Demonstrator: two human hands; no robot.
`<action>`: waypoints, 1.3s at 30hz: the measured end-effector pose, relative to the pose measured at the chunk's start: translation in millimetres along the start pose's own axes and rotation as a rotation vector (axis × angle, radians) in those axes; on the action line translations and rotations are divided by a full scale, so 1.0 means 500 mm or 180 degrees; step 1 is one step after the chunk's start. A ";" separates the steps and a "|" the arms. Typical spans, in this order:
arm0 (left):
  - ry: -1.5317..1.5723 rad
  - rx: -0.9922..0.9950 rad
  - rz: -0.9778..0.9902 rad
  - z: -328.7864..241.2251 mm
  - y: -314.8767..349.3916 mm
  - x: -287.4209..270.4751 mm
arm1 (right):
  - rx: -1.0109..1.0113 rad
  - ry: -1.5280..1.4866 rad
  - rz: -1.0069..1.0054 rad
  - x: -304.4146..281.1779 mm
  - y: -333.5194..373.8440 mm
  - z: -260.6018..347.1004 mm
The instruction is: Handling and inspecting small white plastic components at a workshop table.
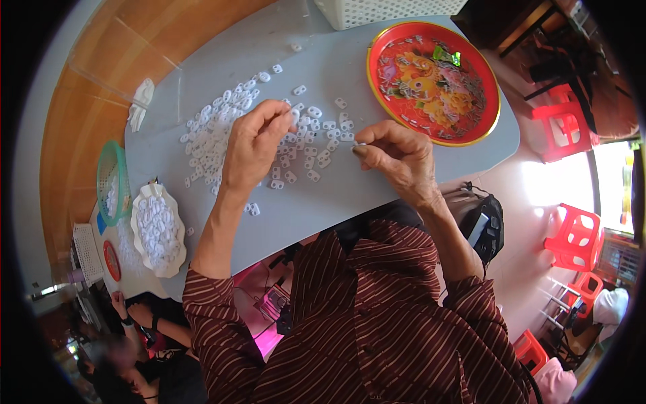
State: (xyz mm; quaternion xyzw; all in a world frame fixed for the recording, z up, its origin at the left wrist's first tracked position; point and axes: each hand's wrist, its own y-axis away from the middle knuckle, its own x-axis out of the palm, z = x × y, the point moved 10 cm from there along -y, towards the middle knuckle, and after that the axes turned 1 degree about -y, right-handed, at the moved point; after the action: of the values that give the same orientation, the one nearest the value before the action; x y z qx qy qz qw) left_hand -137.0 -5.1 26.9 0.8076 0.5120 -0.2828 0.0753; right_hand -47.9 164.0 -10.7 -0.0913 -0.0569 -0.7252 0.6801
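Note:
My left hand (256, 141) is closed, pinching a small white oval plastic piece (295, 117) between thumb and fingertips above the table. To its right, my right hand (400, 160) is closed in a pinch too; what sits at its fingertips is too small to name. Below and around my left hand spreads a pile of the same white plastic pieces (208, 131), many showing two holes. Looser ones (313, 112) lie between my hands. Beyond my right hand stands a round red tray (380, 101) with a gold rim and flower print, strewn with small thin metal-looking pins.
A green packet (446, 56) lies in the tray. A white perforated basket (377, 12) stands at the far edge. At left are a scalloped dish (176, 259) of white pieces and a green basket (122, 182). Another person (128, 357) sits lower left; red stools (575, 236) stand right.

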 end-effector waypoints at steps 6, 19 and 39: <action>0.1913 -0.0952 0.0794 0.008 0.024 0.107 | -0.0213 -0.0122 0.0062 0.015 -0.002 0.016; 0.1242 -0.0663 0.0910 -0.049 0.008 0.125 | -0.0115 -0.0122 0.0034 0.006 -0.004 0.000; 0.0485 0.0146 0.0193 -0.070 0.048 0.124 | -0.0259 0.0111 0.0094 0.013 -0.003 0.014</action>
State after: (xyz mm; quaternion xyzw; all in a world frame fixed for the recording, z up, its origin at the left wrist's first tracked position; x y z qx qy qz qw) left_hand -83.4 46.7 18.7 0.8434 0.4849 -0.2298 0.0262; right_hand -49.3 159.3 -2.2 -0.1070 -0.0142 -0.7183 0.6873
